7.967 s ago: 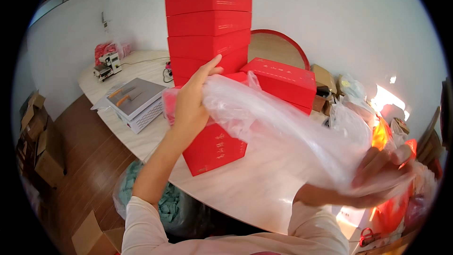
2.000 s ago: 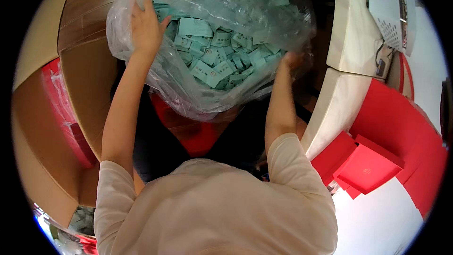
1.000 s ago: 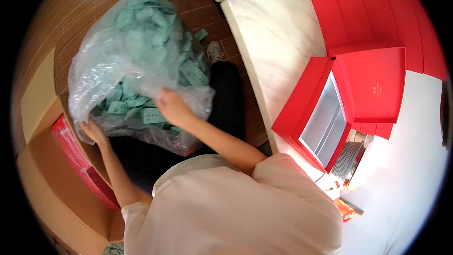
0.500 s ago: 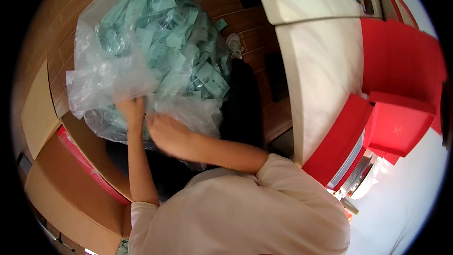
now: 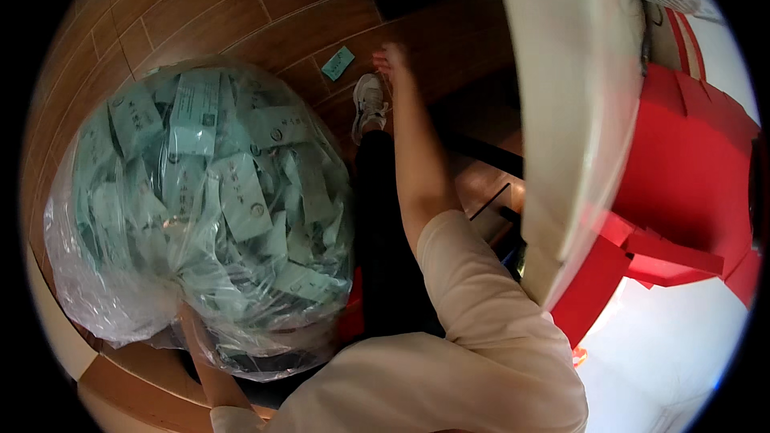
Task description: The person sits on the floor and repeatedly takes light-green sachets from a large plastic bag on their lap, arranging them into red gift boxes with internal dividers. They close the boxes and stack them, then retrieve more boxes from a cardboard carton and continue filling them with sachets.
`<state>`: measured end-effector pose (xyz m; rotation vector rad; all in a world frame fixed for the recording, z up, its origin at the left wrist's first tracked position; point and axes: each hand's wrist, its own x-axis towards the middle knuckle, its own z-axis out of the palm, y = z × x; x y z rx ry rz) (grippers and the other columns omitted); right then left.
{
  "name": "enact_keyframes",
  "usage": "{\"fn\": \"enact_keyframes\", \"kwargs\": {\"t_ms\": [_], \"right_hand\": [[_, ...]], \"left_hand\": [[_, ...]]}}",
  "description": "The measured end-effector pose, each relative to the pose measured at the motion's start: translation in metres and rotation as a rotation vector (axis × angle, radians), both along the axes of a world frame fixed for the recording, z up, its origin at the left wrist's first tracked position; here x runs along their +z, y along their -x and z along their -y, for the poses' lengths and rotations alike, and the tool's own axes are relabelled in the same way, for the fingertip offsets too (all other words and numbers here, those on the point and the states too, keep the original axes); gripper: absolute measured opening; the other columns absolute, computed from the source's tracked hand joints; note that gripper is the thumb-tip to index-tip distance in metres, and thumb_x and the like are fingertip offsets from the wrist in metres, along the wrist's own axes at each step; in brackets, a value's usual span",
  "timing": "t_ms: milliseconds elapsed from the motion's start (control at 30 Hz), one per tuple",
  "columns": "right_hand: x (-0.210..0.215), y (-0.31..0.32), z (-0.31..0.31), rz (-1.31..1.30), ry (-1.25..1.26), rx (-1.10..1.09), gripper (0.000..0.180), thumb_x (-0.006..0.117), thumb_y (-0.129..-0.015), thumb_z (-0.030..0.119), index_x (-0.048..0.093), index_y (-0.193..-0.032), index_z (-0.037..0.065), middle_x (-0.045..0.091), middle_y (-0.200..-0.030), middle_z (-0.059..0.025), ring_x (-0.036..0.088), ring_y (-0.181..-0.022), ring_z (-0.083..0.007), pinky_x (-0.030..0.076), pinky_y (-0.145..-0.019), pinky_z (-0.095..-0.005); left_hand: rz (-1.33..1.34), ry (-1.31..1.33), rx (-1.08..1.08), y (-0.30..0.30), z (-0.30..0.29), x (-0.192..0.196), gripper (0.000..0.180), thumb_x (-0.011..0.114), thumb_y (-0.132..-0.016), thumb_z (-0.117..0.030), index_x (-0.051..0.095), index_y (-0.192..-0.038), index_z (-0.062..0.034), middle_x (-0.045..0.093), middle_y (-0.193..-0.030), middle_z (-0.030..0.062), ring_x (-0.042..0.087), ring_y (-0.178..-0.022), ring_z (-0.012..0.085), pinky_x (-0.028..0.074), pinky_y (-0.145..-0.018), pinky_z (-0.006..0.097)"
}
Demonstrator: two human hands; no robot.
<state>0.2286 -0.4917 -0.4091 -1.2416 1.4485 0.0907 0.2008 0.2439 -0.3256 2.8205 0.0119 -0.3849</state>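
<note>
The wooden plank floor (image 5: pixel 241 8) fills the upper left of the view, and on it sits the biggest thing in reach, a bulging clear plastic bag (image 5: pixel 200 208) stuffed with pale green paper packets. To its right the pale edge of the surface (image 5: pixel 577 112) curves down the frame, with red boxes (image 5: pixel 690 176) stacked on it at the far right. The person's cream sleeve (image 5: pixel 473 313) and dark trouser leg run up the middle, ending at a white sneaker (image 5: pixel 369 104) planted on the floor. The left forearm passes under the bag's lower side, and the left hand is hidden behind the plastic, so whether it grips the bag cannot be told. The right hand (image 5: pixel 391 60) stretches far forward, low over the floor just beside the sneaker's toe, its fingers bunched together and pointing down; whether anything sits between them cannot be made out. A single loose green packet (image 5: pixel 338 63) lies flat on the floor just left of that hand, near it but apart from it.
</note>
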Motion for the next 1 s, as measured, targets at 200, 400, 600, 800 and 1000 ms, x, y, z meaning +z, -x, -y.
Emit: {"fn": "enact_keyframes", "kwargs": {"t_ms": [200,400,600,800,1000], "right_hand": [[-0.055,0.003,-0.026,-0.405,0.228,0.229,0.054,0.051,-0.091,0.040,0.046,-0.130,0.002,0.052,-0.123,-0.0197,0.054,-0.104,-0.0299,0.045,-0.084,-0.0428],[-0.150,-0.007,-0.032,-0.580,0.214,0.376,0.069,0.054,-0.089,0.049,0.040,-0.136,0.000,0.042,-0.136,-0.0229,0.046,-0.119,-0.0344,0.039,-0.097,-0.0473],[-0.245,0.004,-0.021,-0.646,0.082,0.279,0.110,0.074,-0.070,0.054,0.015,-0.146,0.000,0.026,-0.148,-0.0211,0.041,-0.126,-0.0392,0.042,-0.097,-0.0524],[-0.212,-0.019,-0.042,-0.719,0.541,0.760,0.061,0.072,-0.070,0.038,0.060,-0.110,-0.007,0.061,-0.113,-0.0246,0.058,-0.109,-0.0364,0.047,-0.091,-0.0425],[-0.106,-0.024,-0.091,-0.587,0.507,0.837,0.041,0.055,-0.081,0.027,0.063,-0.109,-0.003,0.061,-0.113,-0.0233,0.058,-0.105,-0.0409,0.045,-0.091,-0.0458]], "left_hand": [[-0.083,-0.118,0.048,0.030,-0.039,-0.009,0.034,0.059,-0.084,-0.017,0.061,-0.115,-0.0019,0.057,-0.123,0.0181,0.049,-0.118,0.0346,0.036,-0.100,0.048],[-0.137,-0.211,0.121,0.059,-0.061,-0.002,0.035,0.059,-0.084,-0.017,0.061,-0.115,-0.0019,0.056,-0.123,0.0181,0.049,-0.118,0.0347,0.036,-0.100,0.048],[-0.195,-0.262,0.162,0.090,-0.081,0.027,0.035,0.059,-0.084,-0.018,0.060,-0.116,-0.0019,0.056,-0.123,0.0180,0.049,-0.118,0.0348,0.036,-0.100,0.048],[-0.204,-0.270,0.164,0.099,-0.083,0.026,0.036,0.059,-0.084,-0.019,0.060,-0.116,-0.0019,0.056,-0.123,0.0180,0.049,-0.118,0.0349,0.036,-0.100,0.048],[-0.154,-0.218,0.122,0.066,-0.066,-0.018,0.037,0.059,-0.084,-0.020,0.060,-0.116,-0.0019,0.056,-0.123,0.0179,0.049,-0.117,0.0350,0.036,-0.100,0.048]]}}
